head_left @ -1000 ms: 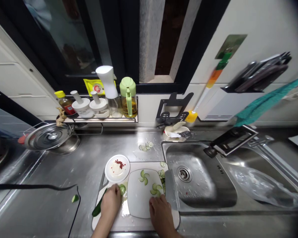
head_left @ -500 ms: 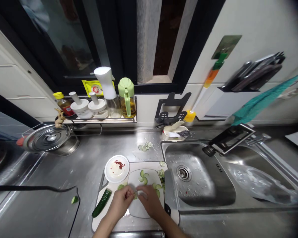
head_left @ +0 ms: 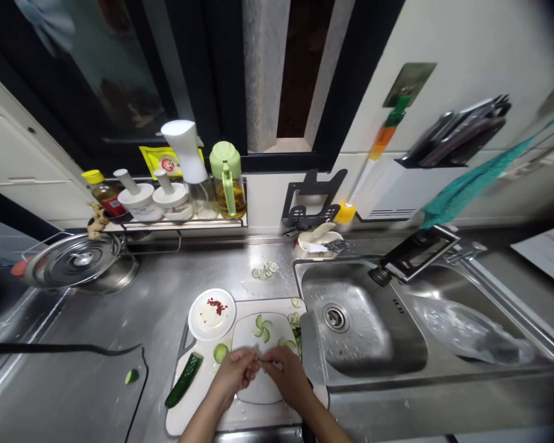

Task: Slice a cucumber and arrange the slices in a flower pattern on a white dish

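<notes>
My left hand [head_left: 234,373] and my right hand [head_left: 287,374] meet over a white square plate [head_left: 253,399], fingertips pinched together on a thin cucumber slice [head_left: 260,362]. Fingers hide most of that slice. Beyond them on the plate, curved cucumber pieces [head_left: 265,335] lie in a pinwheel, with more pieces [head_left: 286,343] to the right. The plate rests on a pale cutting board [head_left: 198,413]. A length of cucumber [head_left: 183,380] lies left of my left hand, and a round cucumber slice [head_left: 220,352] is near its knuckles. A wide grey blade [head_left: 313,344] lies along the board's right side.
A round white dish [head_left: 207,329] with small red bits sits at the board's upper left. Right is a steel sink [head_left: 369,332] with a clear plastic bag [head_left: 471,332]. Behind stand a lidded pot [head_left: 83,261], a green-topped oil jug [head_left: 228,181] and a knife holder [head_left: 410,191].
The view has shifted, so the whole scene sits slightly left. My hands stay pinched together over the plate, with the fingers slightly re-angled around the slice.
</notes>
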`<state>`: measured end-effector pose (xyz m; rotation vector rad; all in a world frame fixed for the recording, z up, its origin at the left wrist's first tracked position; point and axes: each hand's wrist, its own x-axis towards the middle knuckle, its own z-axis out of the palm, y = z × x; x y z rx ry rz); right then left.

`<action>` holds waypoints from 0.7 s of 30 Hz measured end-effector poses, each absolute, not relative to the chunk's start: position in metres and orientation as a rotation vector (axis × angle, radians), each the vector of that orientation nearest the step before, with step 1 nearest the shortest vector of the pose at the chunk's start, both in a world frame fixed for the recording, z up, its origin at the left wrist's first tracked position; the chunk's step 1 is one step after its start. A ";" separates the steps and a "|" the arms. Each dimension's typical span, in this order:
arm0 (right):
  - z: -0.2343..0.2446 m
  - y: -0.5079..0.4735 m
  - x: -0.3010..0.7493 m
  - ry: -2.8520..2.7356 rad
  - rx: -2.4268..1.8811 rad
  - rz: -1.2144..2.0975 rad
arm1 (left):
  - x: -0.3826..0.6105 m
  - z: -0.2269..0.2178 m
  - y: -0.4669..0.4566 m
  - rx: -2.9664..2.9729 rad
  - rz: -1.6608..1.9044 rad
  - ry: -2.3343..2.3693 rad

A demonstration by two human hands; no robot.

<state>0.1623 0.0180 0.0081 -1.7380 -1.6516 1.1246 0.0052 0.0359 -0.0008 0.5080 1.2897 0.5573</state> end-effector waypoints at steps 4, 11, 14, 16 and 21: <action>0.008 0.014 0.164 -1.610 -1.804 1.164 | 0.007 -0.006 0.039 0.515 0.603 1.292; 0.006 0.003 0.163 -1.510 -1.950 1.278 | 0.008 -0.022 0.037 0.794 0.633 1.329; 0.004 -0.003 0.163 -1.496 -2.053 1.201 | 0.008 -0.021 0.034 1.095 0.565 1.394; 0.002 -0.007 0.163 -1.559 -2.096 1.156 | 0.008 -0.018 0.033 1.298 0.473 1.450; 0.001 -0.017 0.159 -1.762 -2.232 1.016 | 0.011 -0.008 0.031 1.606 0.250 1.503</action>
